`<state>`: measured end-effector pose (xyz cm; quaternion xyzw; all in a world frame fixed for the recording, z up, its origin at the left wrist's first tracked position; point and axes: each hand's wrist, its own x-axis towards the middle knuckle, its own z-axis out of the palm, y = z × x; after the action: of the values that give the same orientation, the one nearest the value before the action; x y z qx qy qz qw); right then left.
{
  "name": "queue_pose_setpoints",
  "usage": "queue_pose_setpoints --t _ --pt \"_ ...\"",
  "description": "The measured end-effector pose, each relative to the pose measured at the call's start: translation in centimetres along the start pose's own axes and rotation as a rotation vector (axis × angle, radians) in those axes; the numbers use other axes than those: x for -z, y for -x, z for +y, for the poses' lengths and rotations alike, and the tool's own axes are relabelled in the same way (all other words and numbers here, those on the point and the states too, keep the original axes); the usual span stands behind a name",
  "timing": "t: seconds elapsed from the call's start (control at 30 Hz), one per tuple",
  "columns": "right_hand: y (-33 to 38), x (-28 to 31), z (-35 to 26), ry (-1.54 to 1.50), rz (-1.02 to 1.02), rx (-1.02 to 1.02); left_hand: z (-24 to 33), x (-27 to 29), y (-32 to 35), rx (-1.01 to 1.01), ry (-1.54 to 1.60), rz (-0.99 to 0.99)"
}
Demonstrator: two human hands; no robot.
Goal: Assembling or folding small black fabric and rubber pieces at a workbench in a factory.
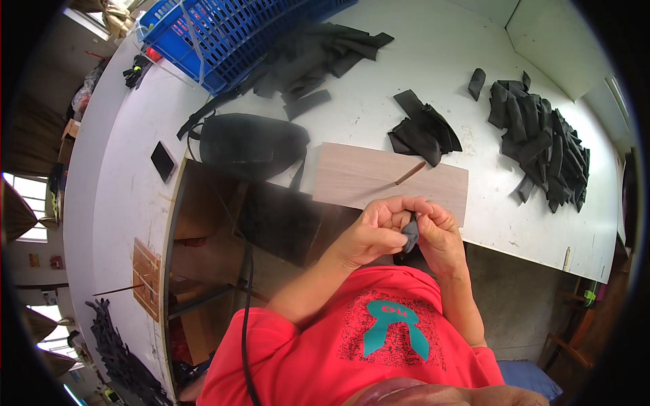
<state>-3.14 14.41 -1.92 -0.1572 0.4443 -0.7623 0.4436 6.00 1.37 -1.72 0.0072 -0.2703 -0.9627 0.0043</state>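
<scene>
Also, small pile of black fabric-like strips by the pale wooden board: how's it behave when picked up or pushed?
Probably floppy: the small pile of black fabric-like strips shows bends and folds. Likely light, since the strips look thin. May shift apart rather than roll, as they lie loosely overlapped.

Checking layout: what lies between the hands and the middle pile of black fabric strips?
The wood-grain board with a brown stick on it, in the head view.
</scene>
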Motion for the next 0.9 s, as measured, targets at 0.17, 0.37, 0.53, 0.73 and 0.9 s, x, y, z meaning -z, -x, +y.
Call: queue_pose_setpoints --t 0.17,0.37,0.53,0.73,0.9 --pt "-0.3 -0.1 0.5 0.631 0.204 0.472 -1.5 -1.7 -0.3 -0.184 -0.743 0.498" --pt "-0.7 -1.3 -0.1 0.894 0.205 0.615 -2.6 -1.5 -0.7 -0.456 -0.891 0.589" --pt "-0.7 -0.6 1.1 0.755 0.257 0.466 -2.6 -0.7 -0.3 -0.332 -0.51 0.609" --pt "0.0 -1.7 -0.9 0.26 0.244 0.109 -0.8 -0.2 0.0 0.06 0.479 0.014" --pt "-1.3 -5.1 -7.2 0.636 0.009 0.385 4.2 -3.9 -1.0 -0.034 0.29 -0.244"
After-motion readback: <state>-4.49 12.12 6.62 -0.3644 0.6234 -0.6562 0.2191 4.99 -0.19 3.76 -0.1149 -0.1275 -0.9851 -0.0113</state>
